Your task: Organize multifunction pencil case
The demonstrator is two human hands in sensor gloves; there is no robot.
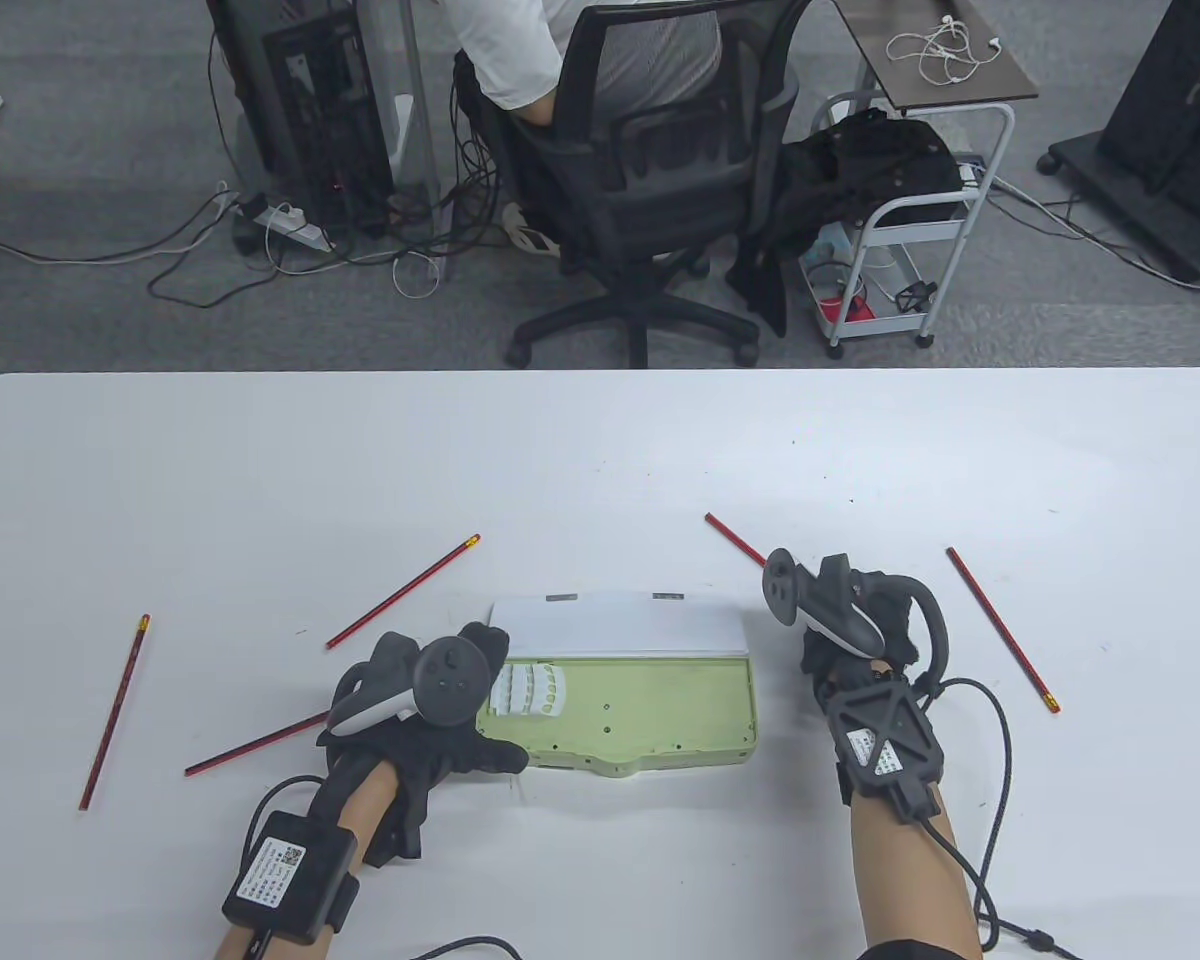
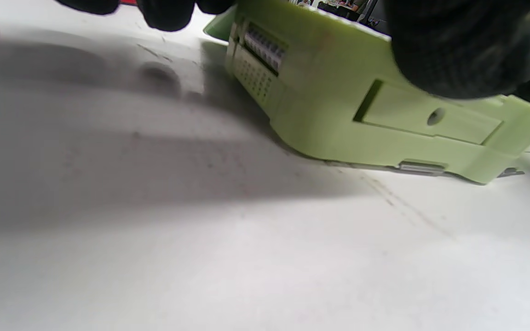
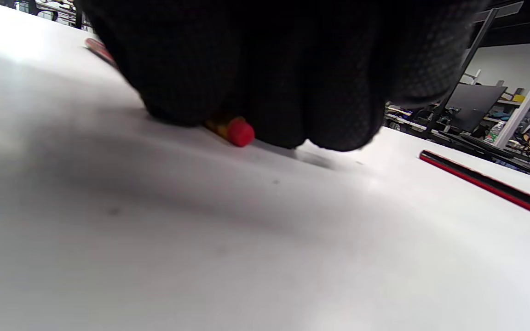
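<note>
The green pencil case (image 1: 650, 705) lies open at the table's front middle, its white lid (image 1: 620, 625) folded back. A white ribbed insert (image 1: 530, 688) sits at its left end. My left hand (image 1: 475, 695) grips the case's left end; in the left wrist view the thumb (image 2: 458, 46) rests on the case (image 2: 338, 105). My right hand (image 1: 822, 640) is just right of the case and pinches a red pencil (image 1: 735, 538) lying on the table. In the right wrist view its red eraser end (image 3: 239, 132) pokes out under my fingers (image 3: 292, 92).
More red pencils lie loose: one behind the left hand (image 1: 405, 605), one at far left (image 1: 113, 712), one partly under the left hand (image 1: 255, 745), one at the right (image 1: 1002, 630), also in the right wrist view (image 3: 486, 184). An office chair (image 1: 650, 200) stands beyond the table.
</note>
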